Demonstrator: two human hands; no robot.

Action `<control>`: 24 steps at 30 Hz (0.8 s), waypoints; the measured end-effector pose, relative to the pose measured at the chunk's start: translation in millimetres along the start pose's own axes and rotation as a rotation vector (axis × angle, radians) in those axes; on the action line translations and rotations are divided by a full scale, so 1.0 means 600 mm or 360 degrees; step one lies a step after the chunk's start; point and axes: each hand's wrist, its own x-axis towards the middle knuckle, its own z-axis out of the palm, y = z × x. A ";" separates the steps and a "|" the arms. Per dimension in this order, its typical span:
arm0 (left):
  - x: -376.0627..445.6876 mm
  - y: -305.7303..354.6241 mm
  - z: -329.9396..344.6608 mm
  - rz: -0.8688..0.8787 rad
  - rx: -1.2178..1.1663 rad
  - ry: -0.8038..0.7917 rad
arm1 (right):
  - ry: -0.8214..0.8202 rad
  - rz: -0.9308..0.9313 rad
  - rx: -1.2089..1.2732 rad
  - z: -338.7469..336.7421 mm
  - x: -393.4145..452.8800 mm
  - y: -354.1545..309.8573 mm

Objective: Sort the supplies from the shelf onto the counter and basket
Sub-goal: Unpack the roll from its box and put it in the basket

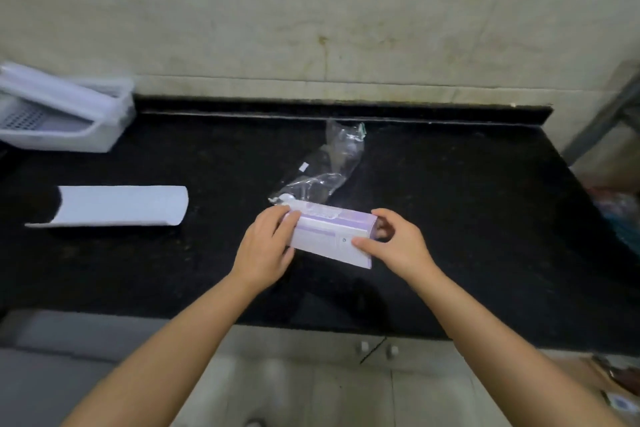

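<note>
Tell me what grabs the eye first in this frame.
Both hands, left hand and right hand, grip the ends of a lilac-and-white box at the centre of the black counter. Crumpled clear plastic wrap lies just behind it. A curved white sleeve lies at left, with a white basket in the far-left corner.

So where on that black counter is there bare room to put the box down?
The black stone counter is bare right of the lilac cardboard box, and between it and the white curved sleeve. The crumpled clear plastic wrapper crowds behind.
</note>
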 end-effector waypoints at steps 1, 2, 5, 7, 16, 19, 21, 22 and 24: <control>-0.021 -0.025 -0.016 -0.0039 0.0012 -0.0007 | -0.0058 -0.0005 0.0030 0.027 0.001 -0.017; -0.043 -0.050 -0.032 -0.0085 0.0031 -0.0033 | -0.0111 -0.0014 0.0055 0.058 0.000 -0.035; -0.114 -0.129 -0.087 -0.0225 0.0075 -0.0151 | -0.0240 -0.0038 0.0092 0.156 0.001 -0.091; -0.164 -0.186 -0.123 -0.0322 0.0091 -0.0194 | -0.0325 -0.0045 0.0074 0.230 -0.002 -0.131; -0.397 -0.407 -0.270 -0.0530 0.0166 -0.0261 | -0.0747 0.0022 0.0127 0.547 -0.049 -0.261; -0.443 -0.458 -0.285 -0.0788 0.0084 -0.0370 | -0.0838 0.0014 0.0076 0.625 -0.063 -0.290; -0.465 -0.493 -0.283 -0.0980 0.0106 -0.0547 | -0.0879 -0.0010 0.0027 0.665 -0.064 -0.307; -0.473 -0.507 -0.282 -0.1046 0.0097 -0.0613 | -0.0903 -0.0023 0.0003 0.681 -0.062 -0.314; -0.484 -0.532 -0.282 -0.1117 0.0063 -0.0651 | -0.0977 -0.0068 -0.0048 0.708 -0.052 -0.326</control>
